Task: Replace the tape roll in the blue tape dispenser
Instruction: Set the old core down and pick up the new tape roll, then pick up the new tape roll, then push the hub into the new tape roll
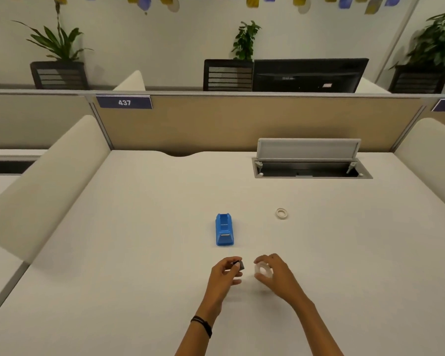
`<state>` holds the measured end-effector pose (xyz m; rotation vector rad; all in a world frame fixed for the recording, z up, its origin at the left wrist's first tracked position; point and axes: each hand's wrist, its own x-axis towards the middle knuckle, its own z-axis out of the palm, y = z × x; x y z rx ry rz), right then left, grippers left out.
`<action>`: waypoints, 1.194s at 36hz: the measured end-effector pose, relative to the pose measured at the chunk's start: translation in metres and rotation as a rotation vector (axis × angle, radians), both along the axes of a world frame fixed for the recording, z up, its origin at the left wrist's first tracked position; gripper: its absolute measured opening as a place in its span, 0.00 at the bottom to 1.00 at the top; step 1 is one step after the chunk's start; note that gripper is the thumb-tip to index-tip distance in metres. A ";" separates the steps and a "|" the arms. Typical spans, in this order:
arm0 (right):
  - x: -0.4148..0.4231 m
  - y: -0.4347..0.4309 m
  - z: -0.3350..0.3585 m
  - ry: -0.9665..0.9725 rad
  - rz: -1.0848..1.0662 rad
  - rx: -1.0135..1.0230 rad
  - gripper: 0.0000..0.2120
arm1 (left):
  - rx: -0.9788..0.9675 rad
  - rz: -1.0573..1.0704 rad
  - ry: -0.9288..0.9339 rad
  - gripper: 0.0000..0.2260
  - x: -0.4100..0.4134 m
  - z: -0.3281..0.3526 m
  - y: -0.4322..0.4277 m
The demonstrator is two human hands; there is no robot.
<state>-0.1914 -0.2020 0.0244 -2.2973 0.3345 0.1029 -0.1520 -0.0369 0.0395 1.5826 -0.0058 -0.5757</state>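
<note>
The blue tape dispenser [224, 232] stands on the white desk [139, 253], its roll slot showing no roll. Just in front of it my left hand [222, 277] pinches a small dark grey spindle [240, 265] between thumb and fingers. My right hand [276, 274] grips a clear tape roll [262, 270] a short gap to the right of the spindle. A second, thin whitish tape ring [281, 213] lies flat on the desk to the right of and behind the dispenser.
An open cable hatch [311, 170] with a raised lid is set into the desk at the back right. A beige partition [242, 122] closes the far edge, and padded dividers [49, 181] flank both sides.
</note>
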 end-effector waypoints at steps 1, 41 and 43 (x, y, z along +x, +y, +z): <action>0.002 0.005 0.004 -0.021 -0.011 0.062 0.11 | 0.002 0.007 -0.008 0.06 -0.001 0.000 0.000; 0.032 0.030 0.042 0.085 -0.146 0.685 0.09 | 0.034 0.067 -0.105 0.03 0.023 0.015 0.004; 0.034 0.029 0.042 0.082 -0.145 0.685 0.12 | 0.047 0.062 -0.101 0.04 0.026 0.015 0.004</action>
